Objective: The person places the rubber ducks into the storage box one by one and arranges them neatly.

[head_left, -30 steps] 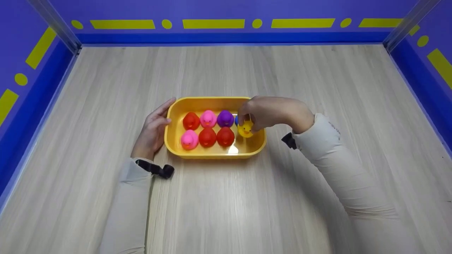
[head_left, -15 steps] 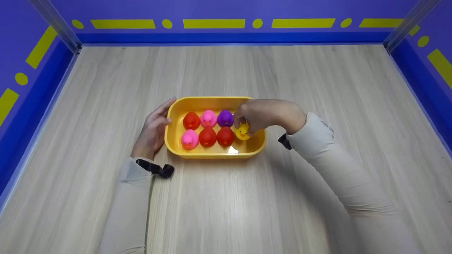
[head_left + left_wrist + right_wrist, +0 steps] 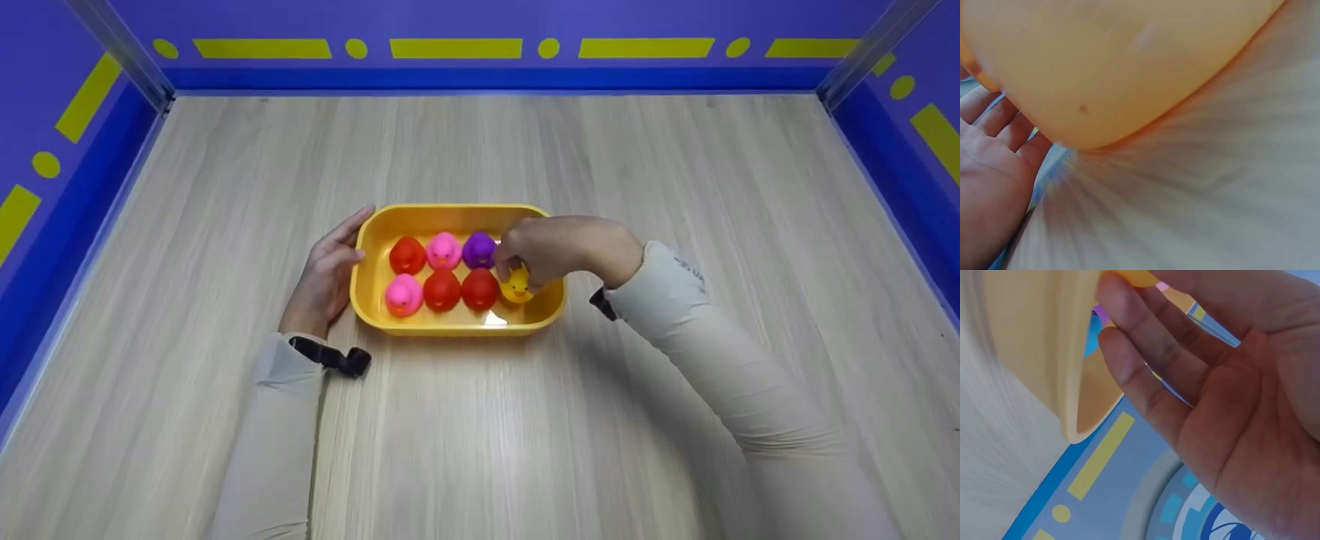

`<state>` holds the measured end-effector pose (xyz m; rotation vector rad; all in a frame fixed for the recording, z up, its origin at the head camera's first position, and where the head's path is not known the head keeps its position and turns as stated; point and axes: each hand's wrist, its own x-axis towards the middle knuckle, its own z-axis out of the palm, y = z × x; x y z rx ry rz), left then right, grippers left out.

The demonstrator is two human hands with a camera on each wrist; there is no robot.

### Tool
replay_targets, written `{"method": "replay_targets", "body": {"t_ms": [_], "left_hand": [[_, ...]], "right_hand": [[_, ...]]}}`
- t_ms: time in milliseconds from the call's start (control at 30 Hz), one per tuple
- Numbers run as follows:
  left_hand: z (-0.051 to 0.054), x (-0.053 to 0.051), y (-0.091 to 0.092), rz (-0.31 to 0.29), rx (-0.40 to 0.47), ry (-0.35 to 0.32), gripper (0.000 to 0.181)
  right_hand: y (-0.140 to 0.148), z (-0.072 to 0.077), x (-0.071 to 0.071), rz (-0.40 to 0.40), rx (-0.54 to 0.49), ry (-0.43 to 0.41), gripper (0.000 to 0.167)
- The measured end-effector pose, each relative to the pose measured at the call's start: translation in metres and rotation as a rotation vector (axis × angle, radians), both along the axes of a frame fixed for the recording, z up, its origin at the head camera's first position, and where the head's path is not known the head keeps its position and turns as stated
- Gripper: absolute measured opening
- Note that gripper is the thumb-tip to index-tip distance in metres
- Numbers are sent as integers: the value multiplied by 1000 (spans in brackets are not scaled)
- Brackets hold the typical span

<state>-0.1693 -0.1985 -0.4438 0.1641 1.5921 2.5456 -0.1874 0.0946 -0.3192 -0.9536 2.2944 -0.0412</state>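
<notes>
A yellow plastic bin [image 3: 457, 330] holds several rubber ducks. My right hand [image 3: 566, 244] reaches over its right end and pinches a yellow rubber duck [image 3: 517, 286], placed at the right of the front row. In that row are a pink duck [image 3: 403, 295] and two red ducks [image 3: 442, 290]. The back row has a red duck [image 3: 407, 256], a pink duck [image 3: 444, 251] and a purple duck [image 3: 479, 250]. A blue duck [image 3: 1093, 334] shows partly in the right wrist view; the head view hides it. My left hand [image 3: 321, 279] touches the bin's left end with extended fingers.
The bin stands on a light wood-grain table [image 3: 480, 435]. Purple-blue panels [image 3: 480, 22] with yellow marks border its back and sides. Black straps with small cameras [image 3: 354, 362] sit at both wrists.
My right hand has moved slightly left and toward the front with the yellow duck, now beside the front red duck. The blue duck has become hidden. My left hand stays at the bin.
</notes>
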Motion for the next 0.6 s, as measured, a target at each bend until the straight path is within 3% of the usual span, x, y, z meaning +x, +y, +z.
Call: {"method": "replay_targets", "body": {"t_ms": [600], "left_hand": [[2,0,0,-13,4,-16,66]], "right_hand": [[-1,-10,1,29,36,-2,36]]}}
